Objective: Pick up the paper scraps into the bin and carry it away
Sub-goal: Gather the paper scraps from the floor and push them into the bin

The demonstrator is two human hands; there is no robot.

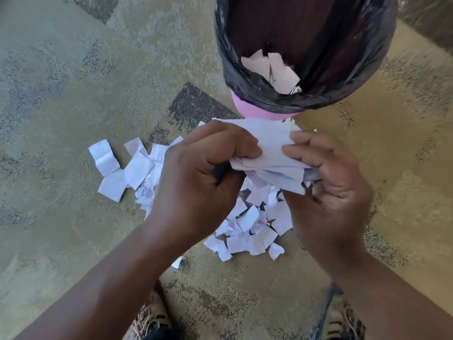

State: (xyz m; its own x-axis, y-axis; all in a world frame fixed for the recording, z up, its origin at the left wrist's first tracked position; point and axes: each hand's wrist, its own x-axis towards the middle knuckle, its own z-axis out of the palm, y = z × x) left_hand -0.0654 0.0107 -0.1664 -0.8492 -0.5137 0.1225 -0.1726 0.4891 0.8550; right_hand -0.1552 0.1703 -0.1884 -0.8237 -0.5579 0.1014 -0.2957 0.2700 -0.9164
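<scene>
Starting at the far left, I see bare mottled floor, then the outlying paper scraps: a few larger folded squares lying flat, apart from one another at the edge and overlapping toward the middle. The pile thickens under my wrists, where small torn pieces lie heaped on each other.

My left hand is curled, fingers bent in around the near end of a bundle of scraps held above the pile. My right hand grips the other end, thumb pressed on top and fingers wrapped beneath. Both hands are clenched on the same handful, which hangs between them with loose edges drooping.

Just beyond the bundle stands the bin, pink where its wall shows below a black liner folded over the rim. A few white pieces already lie inside, so I judge the gathering is under way but far from done: most of the paper is on the floor.

The step in hand is carrying this handful to the bin. Next I need to lift it forward and up over the near rim, well past the liner's edge, before I let go, or the drooping pieces may spill outside. Then back down for the rest.

At the bottom, my sandalled feet show.
</scene>
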